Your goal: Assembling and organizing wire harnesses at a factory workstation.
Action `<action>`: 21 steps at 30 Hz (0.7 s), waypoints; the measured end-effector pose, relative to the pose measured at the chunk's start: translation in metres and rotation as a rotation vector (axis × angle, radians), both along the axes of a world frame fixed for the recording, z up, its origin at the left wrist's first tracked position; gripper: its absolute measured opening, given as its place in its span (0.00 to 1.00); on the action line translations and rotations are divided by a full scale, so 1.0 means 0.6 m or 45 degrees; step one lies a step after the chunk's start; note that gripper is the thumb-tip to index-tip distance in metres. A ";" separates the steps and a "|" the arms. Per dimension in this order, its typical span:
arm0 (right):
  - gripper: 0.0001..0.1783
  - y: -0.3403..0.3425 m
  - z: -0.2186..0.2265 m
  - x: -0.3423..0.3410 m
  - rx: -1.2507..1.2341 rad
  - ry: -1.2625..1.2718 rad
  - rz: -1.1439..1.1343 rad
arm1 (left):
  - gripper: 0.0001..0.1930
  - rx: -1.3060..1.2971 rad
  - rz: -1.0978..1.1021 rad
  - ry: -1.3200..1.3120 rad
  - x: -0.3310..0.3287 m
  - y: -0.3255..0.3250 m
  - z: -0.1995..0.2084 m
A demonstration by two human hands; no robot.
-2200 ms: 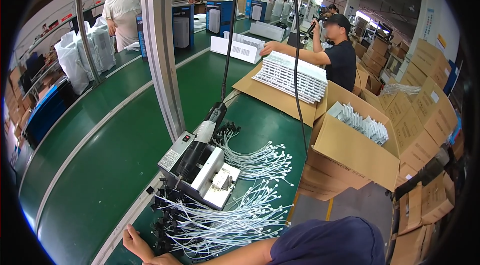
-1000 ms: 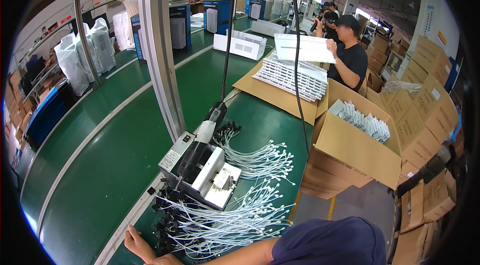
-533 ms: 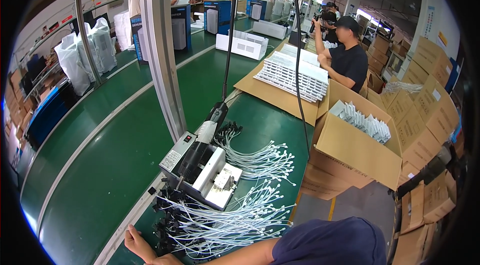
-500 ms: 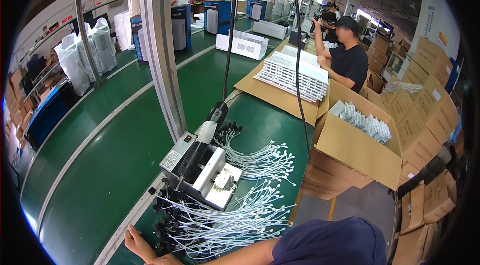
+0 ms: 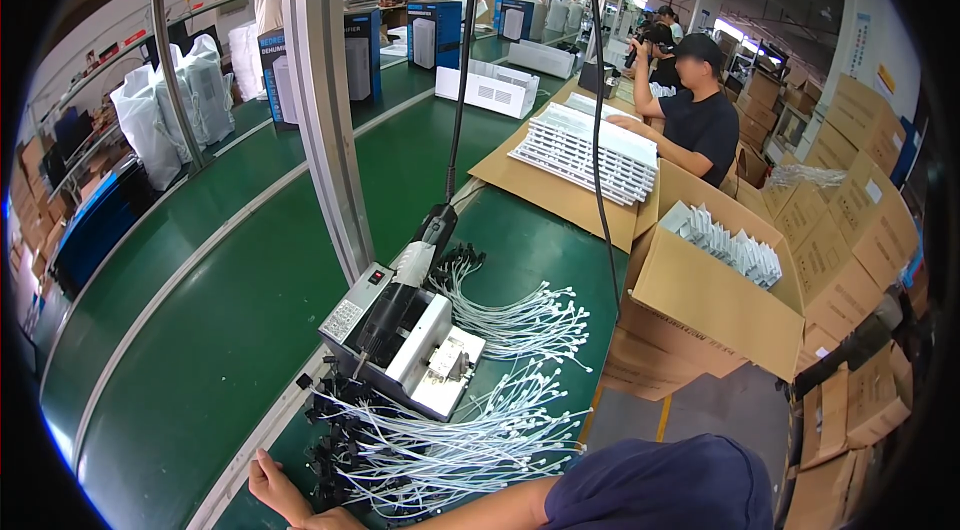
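Observation:
At the lower left, what looks like my left hand (image 5: 275,490) is loosely curled above the table's edge rail, with nothing visible in its fingers. My right forearm comes in from the lower right, and the back of my right hand (image 5: 335,521) shows beside the left wrist; its fingers are hidden. Closest to the hands is a heap of white cables (image 5: 450,440) with black plugs. Behind it stands a small bench machine (image 5: 405,330) with a black motor and a metal block at its front. A second bundle of white cables (image 5: 515,320) lies beyond the machine.
A green conveyor (image 5: 200,310) runs along the left, past a metal post (image 5: 325,130). White slatted panels (image 5: 585,150) are stacked on cardboard. An opened carton (image 5: 720,310) holds white parts at right. A co-worker in black (image 5: 700,120) stands beyond; cartons line the right.
My hands have kept their place. The co-worker in black has stretched an arm over the panel stack. Farther back, the person in white has shifted, and a white housing has slid slightly right.

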State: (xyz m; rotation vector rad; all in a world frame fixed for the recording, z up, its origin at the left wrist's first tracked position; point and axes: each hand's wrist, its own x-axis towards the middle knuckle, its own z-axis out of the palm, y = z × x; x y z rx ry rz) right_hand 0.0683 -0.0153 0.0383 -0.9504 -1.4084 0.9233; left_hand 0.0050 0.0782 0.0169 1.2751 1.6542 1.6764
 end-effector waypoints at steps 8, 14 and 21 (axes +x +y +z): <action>0.15 -0.001 -0.005 -0.002 -0.024 -0.015 0.018 | 0.23 -0.002 0.001 -0.029 -0.004 0.001 -0.005; 0.15 0.000 -0.004 -0.003 -0.018 0.001 -0.002 | 0.23 -0.006 -0.005 -0.026 -0.005 0.001 -0.006; 0.15 0.000 -0.010 -0.005 -0.013 0.008 -0.006 | 0.22 -0.015 -0.004 -0.045 -0.003 0.001 -0.004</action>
